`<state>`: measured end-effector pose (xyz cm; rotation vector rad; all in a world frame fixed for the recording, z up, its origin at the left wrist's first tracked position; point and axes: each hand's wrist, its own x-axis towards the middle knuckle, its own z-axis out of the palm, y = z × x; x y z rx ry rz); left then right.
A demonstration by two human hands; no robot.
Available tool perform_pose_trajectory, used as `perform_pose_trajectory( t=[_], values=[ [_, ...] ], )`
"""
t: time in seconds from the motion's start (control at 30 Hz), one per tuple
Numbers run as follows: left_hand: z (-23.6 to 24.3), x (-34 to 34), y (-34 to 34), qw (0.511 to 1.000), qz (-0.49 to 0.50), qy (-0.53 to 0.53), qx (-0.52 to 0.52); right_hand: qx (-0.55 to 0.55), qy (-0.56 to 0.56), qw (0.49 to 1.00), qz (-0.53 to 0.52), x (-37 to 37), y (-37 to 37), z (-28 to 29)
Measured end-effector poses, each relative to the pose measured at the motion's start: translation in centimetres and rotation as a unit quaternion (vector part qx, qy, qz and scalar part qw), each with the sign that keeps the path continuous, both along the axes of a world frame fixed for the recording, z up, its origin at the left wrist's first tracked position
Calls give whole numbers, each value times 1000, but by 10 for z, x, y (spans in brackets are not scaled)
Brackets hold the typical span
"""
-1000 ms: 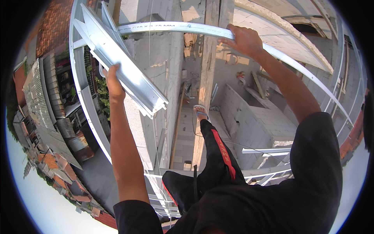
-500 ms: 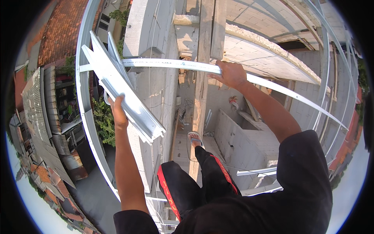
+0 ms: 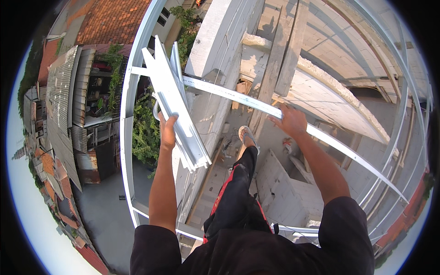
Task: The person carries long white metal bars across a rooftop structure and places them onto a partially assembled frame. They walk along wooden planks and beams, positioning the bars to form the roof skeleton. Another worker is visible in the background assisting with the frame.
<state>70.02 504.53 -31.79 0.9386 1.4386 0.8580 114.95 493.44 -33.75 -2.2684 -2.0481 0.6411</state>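
My left hand (image 3: 168, 130) grips a small bundle of short silvery metal channels (image 3: 176, 110), fingers and thumb closed around its lower half. The bundle slants from upper left to lower right, its upper end lying across a long metal batten (image 3: 229, 94). Over that batten, right of the middle, my right hand (image 3: 292, 121) is closed on its edge. The batten runs from the curved metal frame (image 3: 127, 105) on the left down to the right. My sandalled foot (image 3: 249, 136) is at a wooden plank (image 3: 275, 59) below; my other foot is mostly hidden.
A drop opens beneath, with block walls (image 3: 339, 96) and a lower floor. A pale wall top (image 3: 211, 36) runs left of the planks. More metal framing (image 3: 403, 82) curves along the right. Outside on the left are roofs (image 3: 110, 23), shrubs (image 3: 144, 130) and grey paving.
My left leg has stepped forward, its foot now ahead of the other. The view has shifted, so bundle and frame sit further right in the picture. Both hands keep their holds.
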Motion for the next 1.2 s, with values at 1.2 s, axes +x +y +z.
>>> perform_pose_trajectory(
  t=[1.2],
  values=[
    [2, 7, 1, 996, 31, 13, -80, -102, 20, 994, -18, 5, 13, 18]
  ],
)
